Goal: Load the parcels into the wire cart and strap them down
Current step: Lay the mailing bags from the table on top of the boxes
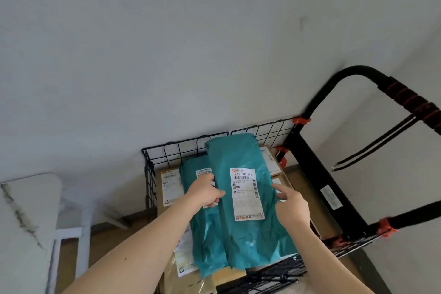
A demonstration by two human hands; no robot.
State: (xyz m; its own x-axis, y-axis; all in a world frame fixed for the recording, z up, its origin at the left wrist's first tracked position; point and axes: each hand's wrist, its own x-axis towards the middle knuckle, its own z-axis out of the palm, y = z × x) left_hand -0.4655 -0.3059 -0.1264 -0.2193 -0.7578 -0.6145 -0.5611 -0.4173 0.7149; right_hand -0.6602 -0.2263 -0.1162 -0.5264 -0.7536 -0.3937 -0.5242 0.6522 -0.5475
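A black wire cart (181, 148) stands against the wall, loaded with cardboard boxes (168, 188). Two teal plastic mailer parcels lie on top of the boxes: a large one (241, 241) with a white shipping label, and a second one (207, 234) partly under its left side. My left hand (206, 192) rests on the left teal parcel, fingers curled against the large parcel's left edge. At the large parcel's right edge, my right hand (290, 203) touches it with fingers spread. A strap (372, 145) hangs from the cart handle (405, 98).
The cart's black handle frame with red clips rises at the right. A white marble-patterned table (26, 210) stands at the left, with its white legs beside the cart. The wall is close behind the cart. Wooden floor shows between table and cart.
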